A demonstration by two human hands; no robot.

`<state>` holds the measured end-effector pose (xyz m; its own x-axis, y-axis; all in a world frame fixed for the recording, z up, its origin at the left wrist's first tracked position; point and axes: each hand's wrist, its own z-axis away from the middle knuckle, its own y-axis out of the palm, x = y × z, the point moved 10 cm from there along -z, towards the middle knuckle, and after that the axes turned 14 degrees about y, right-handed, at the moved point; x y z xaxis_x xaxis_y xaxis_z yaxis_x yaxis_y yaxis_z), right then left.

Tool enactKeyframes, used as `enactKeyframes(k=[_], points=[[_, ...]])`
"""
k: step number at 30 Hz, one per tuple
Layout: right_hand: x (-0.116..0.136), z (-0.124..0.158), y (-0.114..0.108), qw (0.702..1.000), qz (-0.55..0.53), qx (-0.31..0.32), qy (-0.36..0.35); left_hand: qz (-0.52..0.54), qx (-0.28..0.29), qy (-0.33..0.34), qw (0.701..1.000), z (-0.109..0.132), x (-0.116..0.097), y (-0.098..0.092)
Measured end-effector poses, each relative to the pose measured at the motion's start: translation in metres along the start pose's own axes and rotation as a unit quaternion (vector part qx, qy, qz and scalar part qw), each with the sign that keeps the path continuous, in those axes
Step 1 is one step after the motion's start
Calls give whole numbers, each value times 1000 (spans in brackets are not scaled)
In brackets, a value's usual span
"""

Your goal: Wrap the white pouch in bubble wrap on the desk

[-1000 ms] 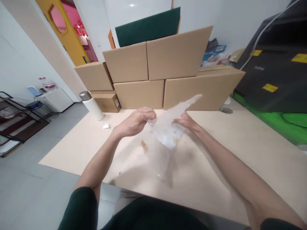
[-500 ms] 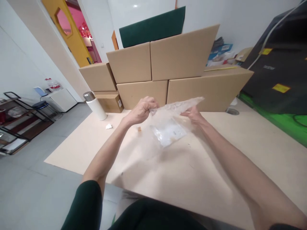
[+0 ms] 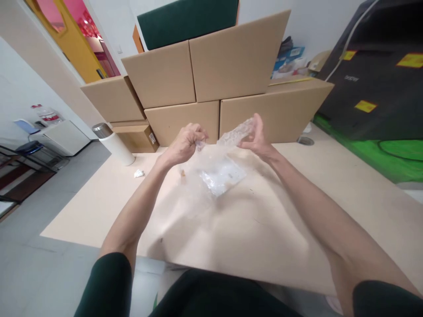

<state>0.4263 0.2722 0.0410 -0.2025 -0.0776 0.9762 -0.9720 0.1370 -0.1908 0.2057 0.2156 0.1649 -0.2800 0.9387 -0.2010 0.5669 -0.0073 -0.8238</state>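
Observation:
A thin, see-through piece of bubble wrap stretches between my hands above the table. My left hand pinches one end of it, fingers curled together. At the other end my right hand grips the crumpled edge between thumb and fingers. Below lies a shiny clear plastic packet, whitish inside, partly seen through the hanging wrap; what it contains is unclear. A small brown scrap shows just under my left hand, and a crumpled white scrap rests farther left.
Stacked cardboard boxes line the back of the table. A white bottle with a metal cap stands at the left, near a small box. A round clear object lies at the right, before a large black covered thing.
My right hand has lifted slightly and its fingers have turned upward, drawing up and bunching its end of the bubble wrap. The left hand keeps its pinch. The camera view has shifted rightward and down.

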Motion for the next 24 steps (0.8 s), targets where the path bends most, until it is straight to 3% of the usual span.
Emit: enactKeyframes(k=[3,7,12,14,16,19,21,24], points=[[20,8,15,989,72,120,-51,12,24,7,1000,0,-7,6],[19,30,54,945,201,254,-48,34,17,6,999,1,-5,6],[1,61,90,877,309,367,-21,8,-37,-5,999,2,13,-2],[-2,67,96,871,318,374,-15,-5,-70,-32,997,6,31,-4],[0,66,98,889,296,349,-15,-21,-99,-67,993,11,52,-6],[3,48,86,952,210,223,17,-56,-150,-98,982,22,74,-10],[-8,35,66,984,98,110,97,-78,-193,-97,973,30,73,-15],[-35,31,43,974,-62,2,220,-104,-249,-67,961,42,47,-16]])
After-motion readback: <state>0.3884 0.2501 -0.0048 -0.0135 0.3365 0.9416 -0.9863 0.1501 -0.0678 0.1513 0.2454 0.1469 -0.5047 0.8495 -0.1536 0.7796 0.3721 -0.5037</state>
